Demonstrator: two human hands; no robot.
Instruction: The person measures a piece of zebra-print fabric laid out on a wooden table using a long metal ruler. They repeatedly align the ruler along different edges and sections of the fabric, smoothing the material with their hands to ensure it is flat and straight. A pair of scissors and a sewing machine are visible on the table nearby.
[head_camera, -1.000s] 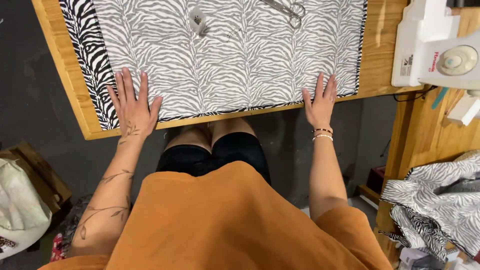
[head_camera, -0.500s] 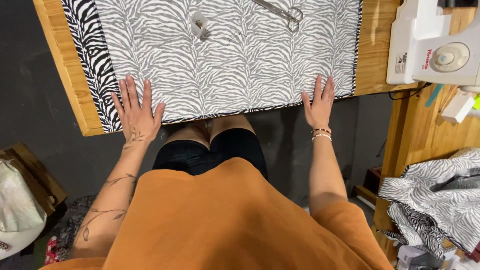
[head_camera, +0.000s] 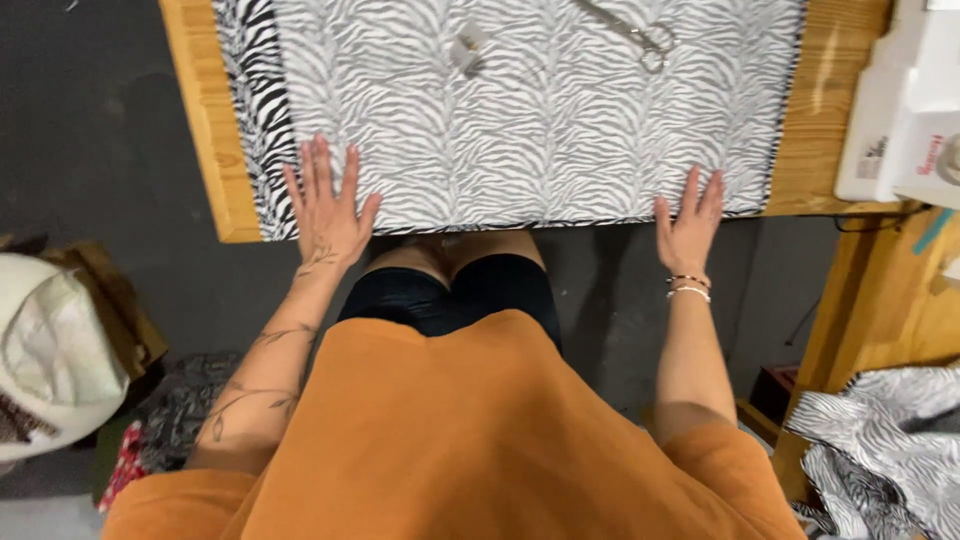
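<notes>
Two hands, left hand (head_camera: 328, 208) and right hand (head_camera: 688, 222), flat (fingers spread, gripping nothing), one zebra-print fabric (head_camera: 520, 110), one scissors (head_camera: 632, 30)

Zebra-print fabric (head_camera: 520, 110) lies spread flat across the wooden tabletop (head_camera: 205, 120), pale side up, darker black-and-white face showing in a strip along its left edge; its near edge runs just along the tabletop's near edge.

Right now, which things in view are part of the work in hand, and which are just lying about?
In hand:
- left hand and right hand, both flat on the zebra-print fabric
- wooden table under it

Lying about:
- scissors and a small clip on the fabric
- white sewing machine
- loose zebra cloth
- white bag
</notes>
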